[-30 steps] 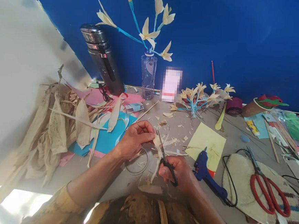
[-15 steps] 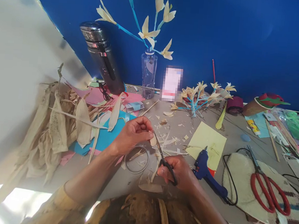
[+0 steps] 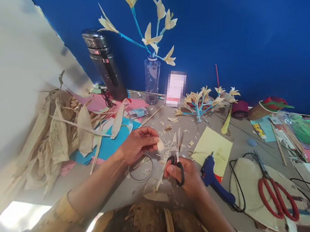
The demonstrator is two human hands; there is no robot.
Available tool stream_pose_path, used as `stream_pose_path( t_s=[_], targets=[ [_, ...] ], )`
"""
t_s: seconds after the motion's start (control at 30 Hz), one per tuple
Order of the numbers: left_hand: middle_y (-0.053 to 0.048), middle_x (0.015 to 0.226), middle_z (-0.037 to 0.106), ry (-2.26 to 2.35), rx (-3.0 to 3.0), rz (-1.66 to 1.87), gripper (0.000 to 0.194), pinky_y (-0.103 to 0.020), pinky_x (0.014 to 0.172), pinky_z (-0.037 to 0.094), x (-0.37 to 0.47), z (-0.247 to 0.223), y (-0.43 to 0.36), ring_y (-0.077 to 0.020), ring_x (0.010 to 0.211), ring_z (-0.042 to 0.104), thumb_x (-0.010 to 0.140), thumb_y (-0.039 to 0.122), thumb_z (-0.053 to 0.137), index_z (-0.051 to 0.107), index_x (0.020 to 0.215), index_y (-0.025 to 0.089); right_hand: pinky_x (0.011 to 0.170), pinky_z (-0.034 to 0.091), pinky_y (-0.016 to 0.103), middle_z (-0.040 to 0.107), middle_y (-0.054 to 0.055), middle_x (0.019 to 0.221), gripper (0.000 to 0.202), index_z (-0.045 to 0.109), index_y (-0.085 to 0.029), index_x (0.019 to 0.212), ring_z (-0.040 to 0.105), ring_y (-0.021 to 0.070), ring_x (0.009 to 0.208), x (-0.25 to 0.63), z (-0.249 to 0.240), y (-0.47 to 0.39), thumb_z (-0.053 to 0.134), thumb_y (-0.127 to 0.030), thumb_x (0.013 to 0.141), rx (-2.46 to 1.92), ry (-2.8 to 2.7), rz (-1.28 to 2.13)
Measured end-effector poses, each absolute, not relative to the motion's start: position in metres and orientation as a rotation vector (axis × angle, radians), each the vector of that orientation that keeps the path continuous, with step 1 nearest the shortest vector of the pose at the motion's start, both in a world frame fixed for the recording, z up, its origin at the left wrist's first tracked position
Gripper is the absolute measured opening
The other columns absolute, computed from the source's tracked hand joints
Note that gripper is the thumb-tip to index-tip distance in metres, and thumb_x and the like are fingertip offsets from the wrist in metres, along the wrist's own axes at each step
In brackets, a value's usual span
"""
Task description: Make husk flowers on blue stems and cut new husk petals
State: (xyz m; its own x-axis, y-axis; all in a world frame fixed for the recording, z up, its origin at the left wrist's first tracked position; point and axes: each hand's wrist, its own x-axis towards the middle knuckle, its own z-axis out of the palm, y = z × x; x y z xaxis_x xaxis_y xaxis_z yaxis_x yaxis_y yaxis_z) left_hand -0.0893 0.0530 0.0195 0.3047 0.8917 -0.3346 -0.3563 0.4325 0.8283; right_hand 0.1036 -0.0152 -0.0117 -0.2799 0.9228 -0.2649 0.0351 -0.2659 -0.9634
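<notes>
My left hand point(image 3: 140, 143) pinches a small cream petal-shaped piece point(image 3: 160, 144) between thumb and fingers. In my right hand point(image 3: 185, 172) are small scissors point(image 3: 177, 156) with black handles, their blades parted and pointing away from me, just right of the piece and apart from it. A wire ring point(image 3: 141, 168) lies on the table under my left wrist. Cream offcuts and thin strips point(image 3: 167, 156) are scattered between and beyond the hands. Another cream pointed piece point(image 3: 156, 196) lies close to my body.
Dried husks point(image 3: 59, 133) are heaped at left. A bottle point(image 3: 151, 81) holding cream flowers, a dark flask point(image 3: 105, 65) and a bunch of flowers point(image 3: 199, 103) stand along the blue wall. At right lie a blue glue gun point(image 3: 217, 180), yellow paper point(image 3: 214, 149) and red-handled scissors point(image 3: 277, 195).
The scissors have come away from the cream piece. Their blades have turned more upright and spread apart. My left hand still pinches the piece, now slightly lower in view.
</notes>
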Motion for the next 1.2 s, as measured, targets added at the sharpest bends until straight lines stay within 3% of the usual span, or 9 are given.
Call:
stream_pose_path(
  t_s=[0.1,0.2,0.33,0.6,0.77,0.93,1.2],
  targets=[
    [-0.003,0.059,0.068,0.857,0.634,0.855,0.032,-0.018,0.049,0.049,-0.077,0.013,0.045,-0.0106,0.051,0.062,0.061,0.023,0.091,0.062,0.071,0.014,0.053,0.041,0.025,0.067,0.002,0.074,0.036,0.067,-0.019,0.080,0.051,0.0134,0.060,0.100,-0.015,-0.015,0.084,-0.046,0.065,-1.237,-1.015,1.506],
    [-0.005,0.062,0.071,0.816,0.587,0.800,0.033,-0.019,0.052,0.051,-0.065,0.007,0.034,-0.0112,0.054,0.064,0.061,0.021,0.091,0.060,0.070,0.014,0.056,0.043,0.024,0.065,0.000,0.072,0.038,0.065,-0.019,0.087,0.054,0.0133,0.060,0.099,-0.017,-0.015,0.086,-0.040,0.064,-1.222,-0.839,1.392],
    [-0.005,0.063,0.071,0.810,0.581,0.741,0.030,-0.020,0.053,0.051,-0.055,0.003,0.025,-0.0127,0.056,0.065,0.063,0.020,0.088,0.061,0.073,0.014,0.057,0.046,0.026,0.064,-0.001,0.065,0.030,0.061,-0.020,0.081,0.058,0.0143,0.058,0.100,-0.016,-0.014,0.081,-0.036,0.066,-1.207,-0.733,1.383],
    [-0.005,0.061,0.071,0.837,0.754,0.587,0.023,-0.022,0.056,0.048,-0.057,-0.002,0.025,-0.0118,0.053,0.063,0.060,0.016,0.086,0.071,0.076,0.011,0.052,0.039,0.023,0.058,-0.004,0.065,0.025,0.064,-0.019,0.078,0.047,0.0112,0.055,0.103,-0.019,-0.013,0.079,-0.030,0.063,-1.264,-0.695,1.314],
    [-0.006,0.062,0.071,0.846,0.693,0.634,0.026,-0.025,0.061,0.050,-0.059,0.004,0.028,-0.0144,0.057,0.065,0.060,0.024,0.090,0.070,0.071,0.012,0.053,0.037,0.024,0.057,-0.002,0.067,0.031,0.065,-0.018,0.082,0.045,0.0120,0.057,0.110,-0.024,-0.013,0.078,-0.044,0.071,-1.296,-0.791,1.283],
    [-0.002,0.064,0.070,0.910,0.568,0.889,0.029,-0.022,0.061,0.049,-0.059,0.009,0.030,-0.0110,0.058,0.063,0.058,0.025,0.091,0.068,0.072,0.015,0.056,0.039,0.026,0.062,0.003,0.068,0.055,0.068,-0.017,0.079,0.049,0.0143,0.059,0.105,-0.021,-0.019,0.057,-0.070,0.085,-1.197,-1.222,1.437],
    [-0.001,0.061,0.067,0.933,0.505,0.980,0.027,-0.021,0.058,0.047,-0.051,0.012,0.024,-0.0108,0.055,0.061,0.059,0.024,0.088,0.064,0.068,0.016,0.050,0.038,0.025,0.057,0.003,0.058,0.062,0.059,-0.018,0.062,0.047,0.0142,0.053,0.082,-0.013,-0.026,0.058,-0.078,0.077,-1.254,-1.320,1.563]
  ],
)
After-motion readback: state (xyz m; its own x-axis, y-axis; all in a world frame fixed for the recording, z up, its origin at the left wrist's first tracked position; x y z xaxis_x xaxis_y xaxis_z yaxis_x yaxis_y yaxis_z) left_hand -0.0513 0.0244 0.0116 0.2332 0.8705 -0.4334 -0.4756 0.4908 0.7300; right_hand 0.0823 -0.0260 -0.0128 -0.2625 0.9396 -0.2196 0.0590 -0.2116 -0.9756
